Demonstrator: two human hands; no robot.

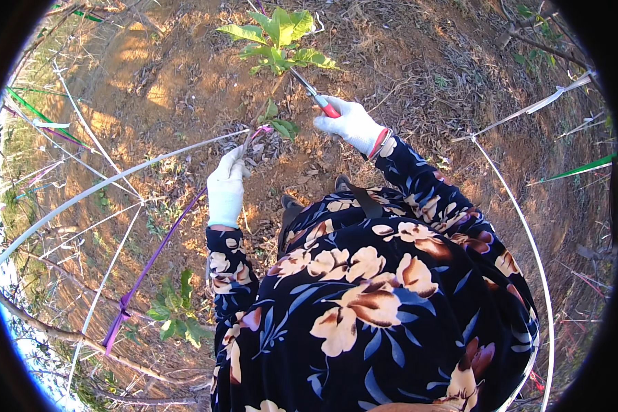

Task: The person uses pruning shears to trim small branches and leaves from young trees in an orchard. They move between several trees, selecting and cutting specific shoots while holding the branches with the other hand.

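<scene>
My left hand (226, 183), in a white knit glove, grips a thin woody branch (260, 110). Leaves (278, 44) spread in a bright green cluster at the branch's far end, with a few darker ones (285, 127) lower down. Pink tape (262, 131) is tied around the branch just beyond my left fingers. In my right hand (351, 123), gloved in white with a red cuff, is a pair of pruning shears with red grips (329, 109). Their blades (303, 82) reach to the branch just below the leaf cluster; whether they touch it I cannot tell.
A pale cord (118, 176) runs from the branch to the left, and a purple strap (157, 252) slants below it. White straps (525, 109) and another pale cord (525, 226) cross the right side. Bare branches (77, 337) lie lower left. Dry soil and leaf litter (432, 67) cover the ground.
</scene>
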